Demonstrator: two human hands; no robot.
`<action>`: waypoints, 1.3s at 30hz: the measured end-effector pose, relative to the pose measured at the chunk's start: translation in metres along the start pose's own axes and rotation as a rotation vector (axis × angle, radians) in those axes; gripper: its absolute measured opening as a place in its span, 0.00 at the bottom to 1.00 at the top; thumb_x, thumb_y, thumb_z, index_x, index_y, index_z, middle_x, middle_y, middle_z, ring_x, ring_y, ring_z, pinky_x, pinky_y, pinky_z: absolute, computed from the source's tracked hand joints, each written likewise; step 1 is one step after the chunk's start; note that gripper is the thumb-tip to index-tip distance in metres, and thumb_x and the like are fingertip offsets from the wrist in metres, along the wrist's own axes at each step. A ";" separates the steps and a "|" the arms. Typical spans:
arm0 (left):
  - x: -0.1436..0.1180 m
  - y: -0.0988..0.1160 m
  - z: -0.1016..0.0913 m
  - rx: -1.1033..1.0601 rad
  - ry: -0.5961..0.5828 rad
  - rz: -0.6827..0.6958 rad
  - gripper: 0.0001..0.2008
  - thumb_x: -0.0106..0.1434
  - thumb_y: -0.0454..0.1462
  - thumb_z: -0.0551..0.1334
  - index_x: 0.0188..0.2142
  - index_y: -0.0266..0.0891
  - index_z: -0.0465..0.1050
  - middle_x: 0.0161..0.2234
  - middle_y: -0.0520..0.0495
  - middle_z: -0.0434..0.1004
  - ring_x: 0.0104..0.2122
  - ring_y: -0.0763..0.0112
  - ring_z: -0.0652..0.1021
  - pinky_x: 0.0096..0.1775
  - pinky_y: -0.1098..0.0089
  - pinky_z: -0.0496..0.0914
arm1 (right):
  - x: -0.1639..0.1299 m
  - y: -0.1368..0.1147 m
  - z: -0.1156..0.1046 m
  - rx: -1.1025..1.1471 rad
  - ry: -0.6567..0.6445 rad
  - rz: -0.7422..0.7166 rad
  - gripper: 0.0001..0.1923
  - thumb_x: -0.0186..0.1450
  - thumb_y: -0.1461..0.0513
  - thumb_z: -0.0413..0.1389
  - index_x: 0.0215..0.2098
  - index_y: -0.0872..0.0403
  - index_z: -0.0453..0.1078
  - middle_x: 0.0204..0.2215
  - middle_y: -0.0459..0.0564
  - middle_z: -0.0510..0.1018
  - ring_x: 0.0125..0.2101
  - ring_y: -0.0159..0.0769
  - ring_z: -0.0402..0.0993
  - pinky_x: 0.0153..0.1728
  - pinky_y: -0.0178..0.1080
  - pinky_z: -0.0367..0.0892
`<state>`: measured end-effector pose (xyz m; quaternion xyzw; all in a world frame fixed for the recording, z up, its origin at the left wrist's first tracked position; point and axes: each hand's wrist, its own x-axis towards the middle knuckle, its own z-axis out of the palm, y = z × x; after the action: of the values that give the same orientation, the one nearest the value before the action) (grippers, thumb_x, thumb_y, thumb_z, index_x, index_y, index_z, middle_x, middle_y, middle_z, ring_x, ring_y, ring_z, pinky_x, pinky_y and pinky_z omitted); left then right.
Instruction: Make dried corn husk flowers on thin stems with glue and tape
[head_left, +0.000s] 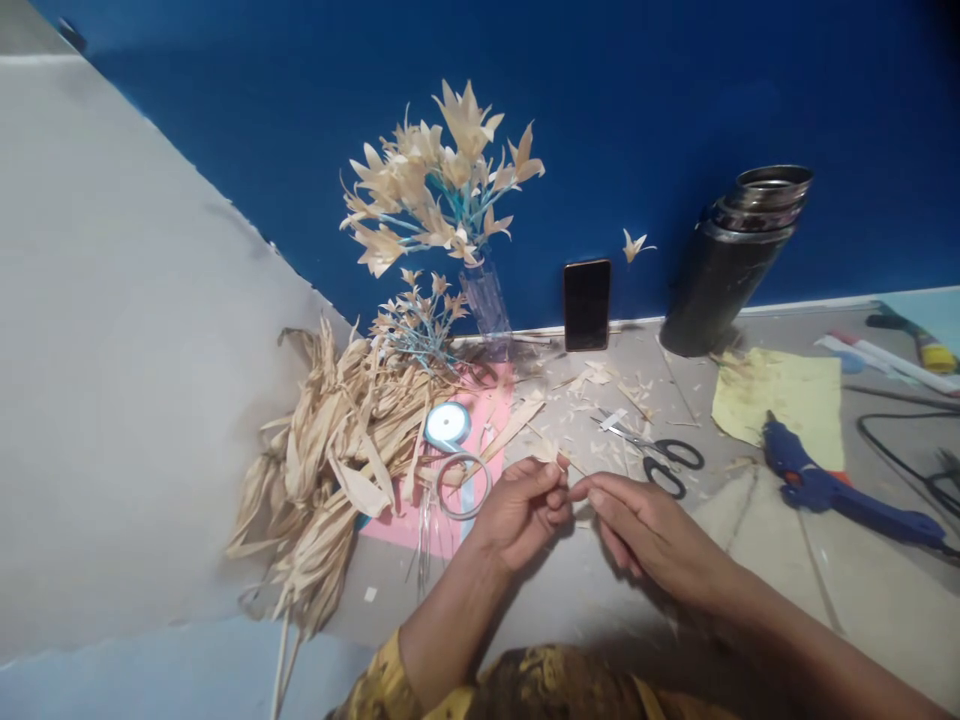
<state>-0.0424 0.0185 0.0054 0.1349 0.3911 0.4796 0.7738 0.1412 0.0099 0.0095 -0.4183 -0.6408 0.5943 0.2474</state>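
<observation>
While a small pale husk flower [551,452] is pinched between the left hand [519,508] and right hand [646,528], fingers closed on it, black-handled scissors [660,455] are left just behind, and a dark phone [586,304] is propped against the blue wall [675,90].

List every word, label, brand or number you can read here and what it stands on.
None can be read.
Phone: screen dark, no text.
Metal flask: no legible marking.
Glue gun: no brand visible.
Marker-like items: any print too blurred to read.
</observation>
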 end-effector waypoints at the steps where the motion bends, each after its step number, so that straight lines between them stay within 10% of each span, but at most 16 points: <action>1: 0.000 0.000 0.000 0.005 -0.004 -0.002 0.19 0.43 0.37 0.83 0.29 0.30 0.78 0.24 0.50 0.72 0.21 0.84 0.65 0.23 0.79 0.57 | 0.000 -0.001 0.000 -0.031 -0.013 -0.017 0.26 0.76 0.47 0.41 0.48 0.55 0.74 0.14 0.38 0.65 0.16 0.32 0.63 0.23 0.35 0.61; 39: 0.001 -0.009 0.007 0.144 -0.049 0.064 0.23 0.39 0.44 0.83 0.27 0.30 0.79 0.15 0.54 0.65 0.18 0.80 0.64 0.23 0.74 0.50 | -0.001 -0.004 0.002 -0.076 -0.021 -0.007 0.24 0.76 0.50 0.45 0.24 0.50 0.63 0.13 0.41 0.67 0.17 0.32 0.64 0.24 0.35 0.58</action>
<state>-0.0319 0.0160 0.0042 0.2142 0.4011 0.4713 0.7557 0.1394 0.0087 0.0129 -0.4190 -0.6670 0.5729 0.2267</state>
